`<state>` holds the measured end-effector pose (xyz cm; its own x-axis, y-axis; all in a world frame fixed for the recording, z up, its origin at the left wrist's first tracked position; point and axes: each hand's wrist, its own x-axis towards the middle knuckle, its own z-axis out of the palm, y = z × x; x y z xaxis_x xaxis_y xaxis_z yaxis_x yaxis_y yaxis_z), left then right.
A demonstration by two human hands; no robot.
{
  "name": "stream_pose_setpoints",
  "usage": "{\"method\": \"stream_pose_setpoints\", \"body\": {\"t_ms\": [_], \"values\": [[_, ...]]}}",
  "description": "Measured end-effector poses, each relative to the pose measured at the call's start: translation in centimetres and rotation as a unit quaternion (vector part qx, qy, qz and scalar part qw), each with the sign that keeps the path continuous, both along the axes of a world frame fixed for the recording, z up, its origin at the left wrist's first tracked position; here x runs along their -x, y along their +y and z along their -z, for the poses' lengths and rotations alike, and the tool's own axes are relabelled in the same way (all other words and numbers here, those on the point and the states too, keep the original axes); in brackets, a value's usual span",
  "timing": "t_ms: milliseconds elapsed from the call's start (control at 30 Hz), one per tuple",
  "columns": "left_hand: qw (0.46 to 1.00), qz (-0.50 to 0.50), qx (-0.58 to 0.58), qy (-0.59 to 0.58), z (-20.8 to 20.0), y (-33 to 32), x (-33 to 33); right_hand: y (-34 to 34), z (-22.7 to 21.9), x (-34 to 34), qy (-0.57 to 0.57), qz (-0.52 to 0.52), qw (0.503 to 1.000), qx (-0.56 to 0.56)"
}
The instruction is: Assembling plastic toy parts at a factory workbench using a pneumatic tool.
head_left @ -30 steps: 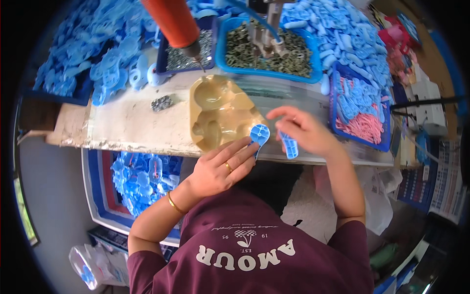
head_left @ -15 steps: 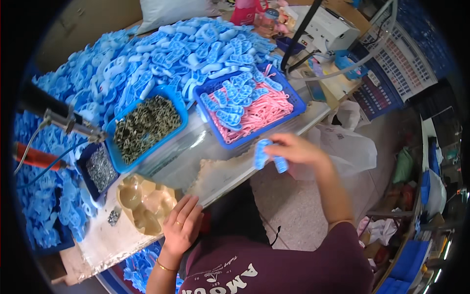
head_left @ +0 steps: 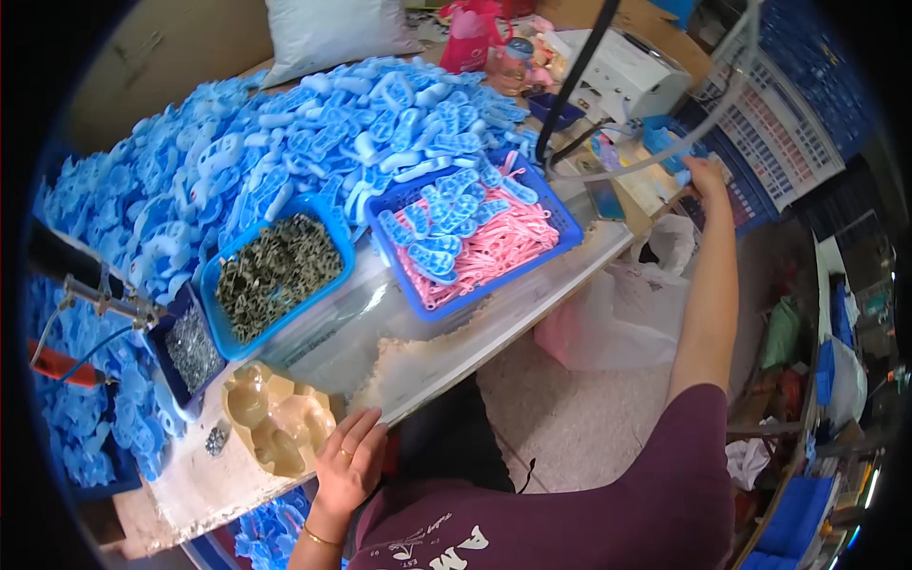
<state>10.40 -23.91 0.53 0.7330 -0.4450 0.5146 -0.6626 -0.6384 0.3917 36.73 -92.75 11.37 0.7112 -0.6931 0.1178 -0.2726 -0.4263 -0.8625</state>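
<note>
The right hand (head_left: 705, 174), which half a second ago held a blue piece (head_left: 682, 177) over the bench (head_left: 532, 309), now stretches far right, pinching it. The left hand (head_left: 350, 463) rests open, fingers spread, beside the mould (head_left: 271, 418).

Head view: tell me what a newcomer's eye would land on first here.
First the huge heap of blue plastic parts covering the far side of the table. In front of it sit a blue basket of pink and blue pieces and, to its left, a blue tray of dark metal bits. The right hand stretches far out, holding blue pieces at the table's right end, while the left hand rests at the near edge beside a tan moulded tray.
</note>
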Motion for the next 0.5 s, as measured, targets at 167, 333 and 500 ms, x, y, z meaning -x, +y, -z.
{"method": "stream_pose_setpoints", "body": {"t_ms": [167,333,500], "values": [[0.999,-0.013,-0.025,0.022,-0.3,0.9,0.3,15.7,0.6,4.1,0.301,-0.380,0.872,0.068],[0.999,0.012,-0.023,0.021,-0.2,0.3,-0.8,31.4,2.2,5.3,0.215,-0.662,0.701,0.156],[1.000,-0.002,-0.013,0.021,-0.6,0.4,-0.2,38.1,5.1,0.5,0.013,-0.558,0.797,0.230]]}}
